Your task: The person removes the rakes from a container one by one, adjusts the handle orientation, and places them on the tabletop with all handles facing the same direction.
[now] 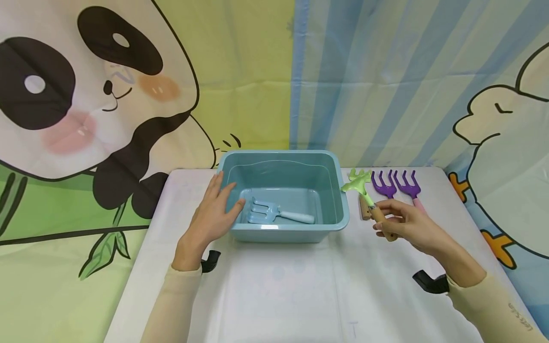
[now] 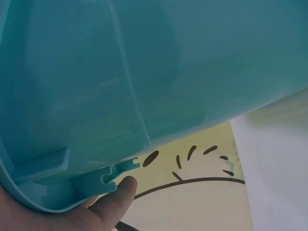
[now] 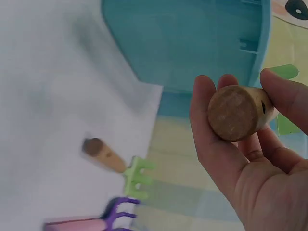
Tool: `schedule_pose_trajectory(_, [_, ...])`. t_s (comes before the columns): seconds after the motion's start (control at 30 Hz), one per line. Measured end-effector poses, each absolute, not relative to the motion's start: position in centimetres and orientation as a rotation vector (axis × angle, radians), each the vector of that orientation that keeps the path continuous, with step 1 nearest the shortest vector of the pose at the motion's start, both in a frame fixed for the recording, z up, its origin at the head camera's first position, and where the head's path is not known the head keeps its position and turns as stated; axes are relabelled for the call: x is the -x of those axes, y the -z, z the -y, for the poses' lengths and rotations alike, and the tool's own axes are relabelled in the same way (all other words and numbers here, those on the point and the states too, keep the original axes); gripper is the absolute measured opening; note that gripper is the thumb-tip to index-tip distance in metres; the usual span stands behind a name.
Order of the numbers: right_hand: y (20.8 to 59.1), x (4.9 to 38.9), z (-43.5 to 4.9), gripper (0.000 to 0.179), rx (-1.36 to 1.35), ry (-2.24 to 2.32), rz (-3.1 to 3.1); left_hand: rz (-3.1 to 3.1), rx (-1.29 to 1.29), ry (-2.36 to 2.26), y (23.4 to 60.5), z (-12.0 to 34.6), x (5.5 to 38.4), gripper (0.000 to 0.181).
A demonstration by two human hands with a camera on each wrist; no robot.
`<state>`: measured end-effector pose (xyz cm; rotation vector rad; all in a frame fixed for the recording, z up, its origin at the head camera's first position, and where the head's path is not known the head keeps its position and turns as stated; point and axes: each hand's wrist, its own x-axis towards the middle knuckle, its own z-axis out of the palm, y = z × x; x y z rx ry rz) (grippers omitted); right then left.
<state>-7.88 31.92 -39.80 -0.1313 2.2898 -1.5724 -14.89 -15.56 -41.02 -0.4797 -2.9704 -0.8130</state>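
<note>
In the head view my left hand [image 1: 214,214] rests over the left rim of a blue-green plastic basin [image 1: 279,233]. Its thumb and a finger reach inside, and the left wrist view shows another finger [image 2: 118,202] along the outside below the rim. Inside the basin lies a light blue hand rake [image 1: 268,212]. Just right of the basin, my right hand [image 1: 407,224] holds a small garden tool by its wooden handle [image 3: 236,113]. The tool's broad light green head [image 1: 358,185] points toward the basin's right rim and appears foreshortened.
Behind the held tool, a light green hand rake [image 3: 137,178] with a wooden handle lies on the white table [image 1: 283,286]. Beside it are two purple hand rakes [image 1: 407,186], one with a pink handle visible. A printed cloth [image 1: 249,71] hangs behind the table.
</note>
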Motion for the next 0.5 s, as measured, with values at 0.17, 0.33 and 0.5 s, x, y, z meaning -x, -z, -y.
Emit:
schedule_pose_trajectory(0.17, [42.5,6.5,-32.9,0.054,0.013,1.684,-2.187,2.972,0.482,0.81,40.9,15.6,14.9,0.073])
schedule_pose_trajectory(0.33, [45.0,5.4,-33.6,0.055,-0.058,1.739,-2.139,2.965,0.49,0.801,40.8,15.5,14.9,0.072])
schedule_pose_trajectory(0.5, [47.1,4.5,-34.0,0.058,-0.146,1.747,-2.113,2.972,0.483,0.802,40.9,15.5,14.9,0.072])
